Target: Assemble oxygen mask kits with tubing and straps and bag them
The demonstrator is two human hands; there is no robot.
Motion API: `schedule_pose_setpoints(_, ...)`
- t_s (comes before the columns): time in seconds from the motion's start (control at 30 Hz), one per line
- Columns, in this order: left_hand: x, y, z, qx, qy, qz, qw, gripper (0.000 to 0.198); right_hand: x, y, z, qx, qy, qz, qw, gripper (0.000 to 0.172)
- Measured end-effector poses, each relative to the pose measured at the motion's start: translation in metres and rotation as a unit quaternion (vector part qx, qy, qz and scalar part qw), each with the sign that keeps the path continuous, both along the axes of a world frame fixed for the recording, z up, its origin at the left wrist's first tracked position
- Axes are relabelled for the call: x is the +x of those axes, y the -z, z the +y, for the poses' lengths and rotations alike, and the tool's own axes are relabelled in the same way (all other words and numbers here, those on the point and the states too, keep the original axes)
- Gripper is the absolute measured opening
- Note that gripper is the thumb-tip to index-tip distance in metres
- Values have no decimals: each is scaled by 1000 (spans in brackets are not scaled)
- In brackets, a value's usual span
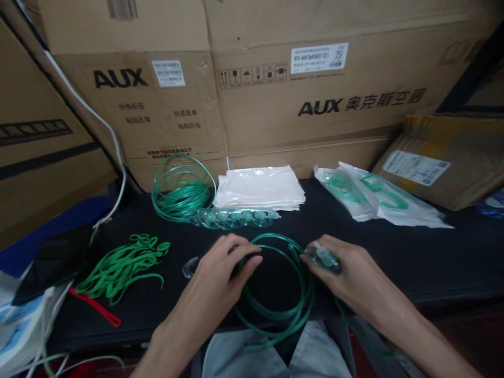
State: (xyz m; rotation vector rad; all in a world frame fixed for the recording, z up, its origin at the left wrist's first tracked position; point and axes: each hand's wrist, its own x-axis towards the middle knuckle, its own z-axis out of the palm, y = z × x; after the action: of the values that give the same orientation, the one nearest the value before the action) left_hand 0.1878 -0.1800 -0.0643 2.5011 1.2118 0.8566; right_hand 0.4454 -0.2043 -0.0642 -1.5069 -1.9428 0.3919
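My left hand [230, 268] curls its fingers round the left side of a loose coil of green tubing [301, 294]. The coil hangs over the table's front edge above my lap. At the coil's right side, my right hand [340, 262] is closed on a clear plastic oxygen mask [325, 257] with a pale green connector; the palm hides part of it. A length of tubing trails below that hand. Beyond my hands lie a row of nested clear masks [236, 217] and a bigger bundle of green tubing [183, 197].
Green elastic straps [126, 265] lie in a heap at left, by a red strip [96, 307]. White bags [260, 186] are stacked at the back; filled bags [378, 194] lie right. Large cartons [268, 126] wall off the back. A white cable [98, 115] hangs at left.
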Motion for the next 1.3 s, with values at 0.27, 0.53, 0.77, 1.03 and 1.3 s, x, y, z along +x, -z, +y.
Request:
schedule_pose_setpoints(0.27, 7, 5, -57, -55, 117, 237, 963, 33, -10, 22, 22, -3, 5, -141, 990, 6)
schedule_pose_setpoints(0.53, -20, -9, -44, -7, 169, 254, 952, 65, -3, 15, 31, 20, 8, -56, 998, 9)
schedule_pose_setpoints(0.77, -37, -7, -22, 11, 63, 123, 990, 50, 2, 4, 29, 8, -10, -47, 999, 10)
schedule_pose_setpoints(1.03, -12, 12, 19, -18, -86, 77, 993, 36, 12, 21, 32, 16, 48, -78, 996, 7)
schedule_pose_setpoints(1.3, 25, 6, 8, -40, -65, 107, 991, 31, -11, 6, 28, -70, 64, -35, 995, 8)
